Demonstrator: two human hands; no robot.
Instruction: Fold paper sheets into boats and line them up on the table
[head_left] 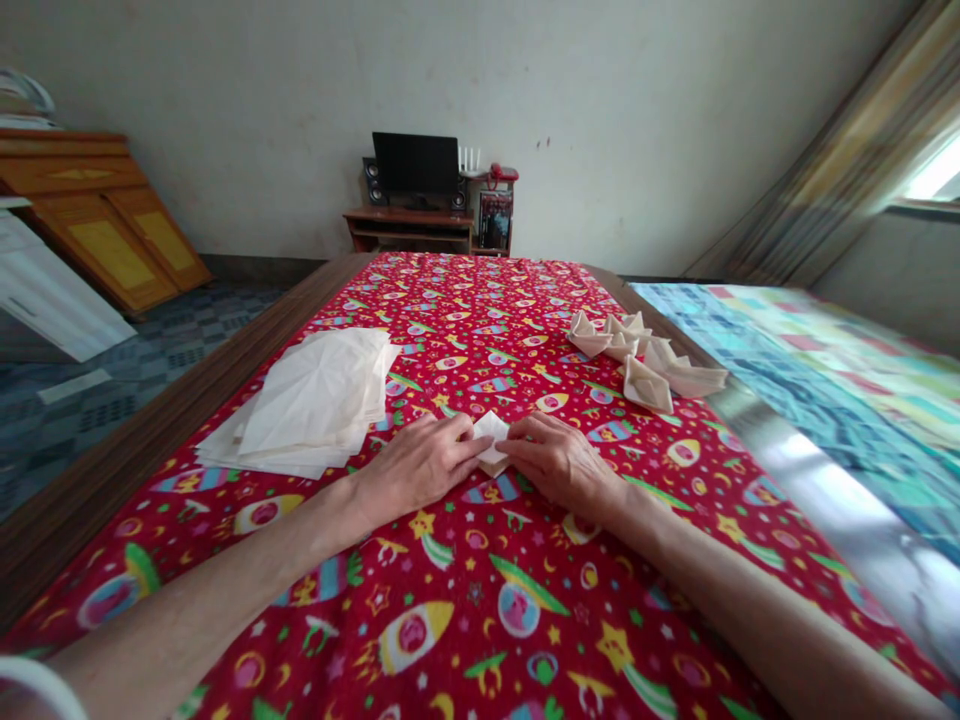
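A small piece of white paper (pixel 492 430), folded to a diamond shape, lies on the red cloth in the middle. My left hand (pixel 424 455) is closed on its left edge, with fingertips pressed against the paper. On the opposite edge my right hand (pixel 559 458) grips it with bent fingers. Part of the paper is hidden beneath my fingertips. To the left of my left hand lies a loose stack of creased, off-white paper sheets (pixel 315 390). Beyond my right hand, several folded paper boats (pixel 649 383) stand grouped near the table's right side.
A red patterned cloth (pixel 480 610) covers the table, whose brown wooden edge (pixel 97 500) shows at left. A bed with a blue patchwork cover (pixel 810 400) is at right. Against the wall stand a monitor (pixel 416 163) on a desk and a wooden cabinet (pixel 112 230).
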